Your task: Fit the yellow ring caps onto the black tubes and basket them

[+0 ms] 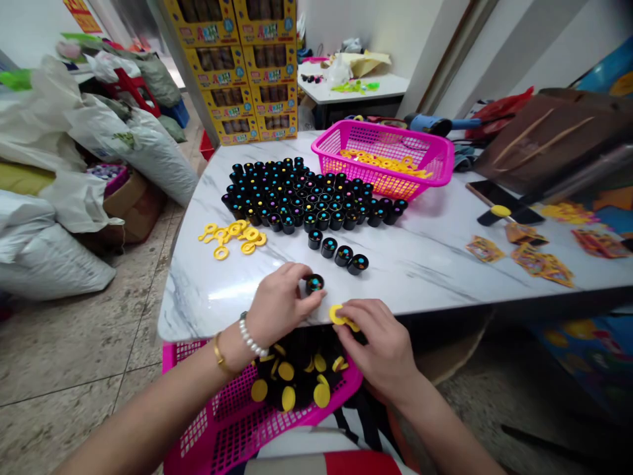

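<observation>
Near the table's front edge, my left hand [283,300] has its thumb and fingers round a small black cup [314,284] with coloured dots inside. Just to the right, my right hand [378,340] pinches a yellow ring piece [337,315] past the edge. Four black cups, one of them this cup [343,256], form a slanting row behind my hands. Farther back stands a dense group of black cups [297,194]. Loose yellow ring pieces [221,253] lie to the left. On my lap, a pink basket [232,429] holds black pieces with yellow discs [288,398].
A pink basket [448,158] of yellow pieces stands at the back of the marbled table [420,264]. Stacked yellow boxes [237,79] rise behind it. On the right are a brown paper bag [558,138], a dark phone and small packets [484,249]. White sacks [39,251] stand left.
</observation>
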Available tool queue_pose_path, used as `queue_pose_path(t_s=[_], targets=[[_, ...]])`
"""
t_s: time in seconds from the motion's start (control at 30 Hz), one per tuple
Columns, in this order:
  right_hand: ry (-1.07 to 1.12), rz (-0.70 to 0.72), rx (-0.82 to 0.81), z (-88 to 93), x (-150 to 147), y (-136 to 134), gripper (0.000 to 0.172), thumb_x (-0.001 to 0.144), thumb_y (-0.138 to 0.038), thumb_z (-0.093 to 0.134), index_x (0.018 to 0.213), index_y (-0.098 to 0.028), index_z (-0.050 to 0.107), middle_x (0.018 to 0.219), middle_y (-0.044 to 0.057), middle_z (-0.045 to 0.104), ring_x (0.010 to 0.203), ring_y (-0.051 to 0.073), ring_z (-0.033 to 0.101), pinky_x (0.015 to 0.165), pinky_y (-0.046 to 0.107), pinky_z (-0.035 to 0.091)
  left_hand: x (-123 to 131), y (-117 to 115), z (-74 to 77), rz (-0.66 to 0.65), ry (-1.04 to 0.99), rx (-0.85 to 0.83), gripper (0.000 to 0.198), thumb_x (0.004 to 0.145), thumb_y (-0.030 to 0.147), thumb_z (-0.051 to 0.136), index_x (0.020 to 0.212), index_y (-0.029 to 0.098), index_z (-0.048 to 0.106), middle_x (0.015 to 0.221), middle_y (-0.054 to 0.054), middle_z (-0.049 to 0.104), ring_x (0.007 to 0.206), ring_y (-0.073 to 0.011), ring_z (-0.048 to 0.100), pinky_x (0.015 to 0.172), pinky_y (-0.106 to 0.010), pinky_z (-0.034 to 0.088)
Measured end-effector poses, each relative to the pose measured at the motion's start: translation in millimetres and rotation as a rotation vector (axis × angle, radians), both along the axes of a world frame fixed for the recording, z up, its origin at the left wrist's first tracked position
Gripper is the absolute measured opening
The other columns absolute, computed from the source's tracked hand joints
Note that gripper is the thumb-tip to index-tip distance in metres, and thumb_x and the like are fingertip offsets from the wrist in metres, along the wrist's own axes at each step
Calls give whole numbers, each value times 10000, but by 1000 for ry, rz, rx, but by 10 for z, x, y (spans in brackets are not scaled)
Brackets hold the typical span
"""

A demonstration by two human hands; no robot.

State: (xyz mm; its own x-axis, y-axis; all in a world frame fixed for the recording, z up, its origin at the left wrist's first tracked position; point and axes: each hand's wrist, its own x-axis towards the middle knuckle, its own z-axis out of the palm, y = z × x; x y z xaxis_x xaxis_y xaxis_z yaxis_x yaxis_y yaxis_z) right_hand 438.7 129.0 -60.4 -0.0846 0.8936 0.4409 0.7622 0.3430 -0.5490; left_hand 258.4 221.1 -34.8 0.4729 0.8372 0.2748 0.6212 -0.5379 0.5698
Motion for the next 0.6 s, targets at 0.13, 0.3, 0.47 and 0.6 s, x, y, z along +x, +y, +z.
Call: queue_pose_path(t_s=[0.13,0.3,0.47,0.6], targets=[[275,-15,-119,105,-69,113,479,819,-199,645,1282,-228,526,1002,56,612,740,152,593,710,305,528,-390,-77,-44,38,-28,-46,270,804,361,671,996,188,595,811,-2,621,606,-103,535,610,-239,440],[311,153,-118,268,-314,466,306,817,-221,645,1122,-223,663,977,58,593,730,144,594,626,279,529,-450,-88,-160,27,-96,-28,282,822,344,657,1056,193,614,858,-23,623,719,-131,569,656,-250,455],[197,256,-241,326,-418,680,300,802,-234,656,1100,-220,688,960,54,602,682,136,594,530,247,507,-437,-81,-207,19,-60,-53,226,841,293,631,1040,187,639,818,-18,603,739,-143,564,676,-259,453],[136,256,-282,357,-409,719,300,799,-239,656,1096,-224,694,955,51,604,682,136,601,545,247,516,-470,-89,-142,3,-58,-79,209,842,231,592,1035,174,649,813,-23,609,730,-144,561,679,-261,450]])
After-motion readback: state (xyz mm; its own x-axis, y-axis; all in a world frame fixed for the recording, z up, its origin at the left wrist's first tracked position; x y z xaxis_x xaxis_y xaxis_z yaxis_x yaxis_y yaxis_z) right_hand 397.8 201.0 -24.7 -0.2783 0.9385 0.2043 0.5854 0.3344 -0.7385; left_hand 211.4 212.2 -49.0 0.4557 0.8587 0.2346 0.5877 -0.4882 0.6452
